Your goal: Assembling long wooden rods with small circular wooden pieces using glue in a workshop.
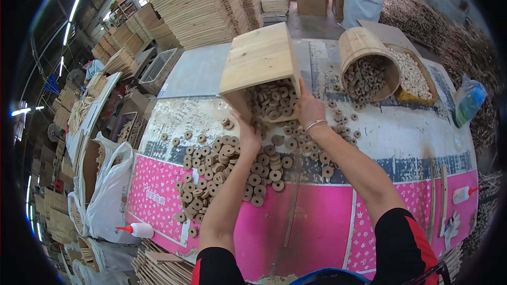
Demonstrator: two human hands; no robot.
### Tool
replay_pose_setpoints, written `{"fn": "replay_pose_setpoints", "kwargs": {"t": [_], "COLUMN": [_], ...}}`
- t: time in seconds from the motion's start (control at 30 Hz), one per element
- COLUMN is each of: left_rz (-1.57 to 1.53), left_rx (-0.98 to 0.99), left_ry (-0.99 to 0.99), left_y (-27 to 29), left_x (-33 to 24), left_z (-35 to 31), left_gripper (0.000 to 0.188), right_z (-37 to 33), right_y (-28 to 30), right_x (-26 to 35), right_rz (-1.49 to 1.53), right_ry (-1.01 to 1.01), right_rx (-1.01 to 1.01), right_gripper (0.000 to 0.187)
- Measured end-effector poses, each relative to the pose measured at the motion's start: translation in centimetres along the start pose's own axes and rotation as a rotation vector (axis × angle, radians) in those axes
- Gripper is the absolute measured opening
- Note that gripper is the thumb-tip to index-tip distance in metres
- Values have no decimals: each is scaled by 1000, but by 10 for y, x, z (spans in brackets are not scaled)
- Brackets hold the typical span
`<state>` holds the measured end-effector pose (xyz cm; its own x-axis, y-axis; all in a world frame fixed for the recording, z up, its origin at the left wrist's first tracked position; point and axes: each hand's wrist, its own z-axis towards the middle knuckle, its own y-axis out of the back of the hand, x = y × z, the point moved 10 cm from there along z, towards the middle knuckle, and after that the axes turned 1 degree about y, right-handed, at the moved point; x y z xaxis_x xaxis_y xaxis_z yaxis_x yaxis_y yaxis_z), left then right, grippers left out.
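Note:
A pale wooden box [262,55] lies on its side on the table, its mouth toward me. Small brown wooden rings [274,101] fill its lower part. My left hand [247,133] grips the box at the lower left edge of its mouth, the fingertips partly hidden. On the right edge, my right hand [310,107] is closed around the side wall, with a thin bracelet on the wrist. More loose wooden rings [214,166] are heaped on the table below the box and around my left forearm.
A round wooden tub [364,42] of rings lies tipped at the back right, beside a yellow container [434,95] of pale beads. White glue bottles with red tips [141,229] stand or lie at both sides. Stacked boards [193,8] rise behind the table; a white sack [111,190] is at the left.

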<state>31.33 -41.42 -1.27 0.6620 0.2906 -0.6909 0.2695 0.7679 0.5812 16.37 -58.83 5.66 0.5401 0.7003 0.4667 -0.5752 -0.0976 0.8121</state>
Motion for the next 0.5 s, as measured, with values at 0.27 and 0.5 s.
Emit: {"fn": "replay_pose_setpoints", "kwargs": {"t": [0.27, 0.5], "left_rz": [54, 168], "left_rx": [254, 369], "left_ry": [102, 129], "left_y": [-78, -78], "left_x": [29, -8], "left_z": [85, 88], "left_gripper": [105, 97], "right_z": [38, 46], "right_y": [-23, -45], "right_x": [-71, -128], "right_rz": [262, 214], "right_ry": [-299, -409], "right_rx": [59, 38], "right_gripper": [61, 37]}}
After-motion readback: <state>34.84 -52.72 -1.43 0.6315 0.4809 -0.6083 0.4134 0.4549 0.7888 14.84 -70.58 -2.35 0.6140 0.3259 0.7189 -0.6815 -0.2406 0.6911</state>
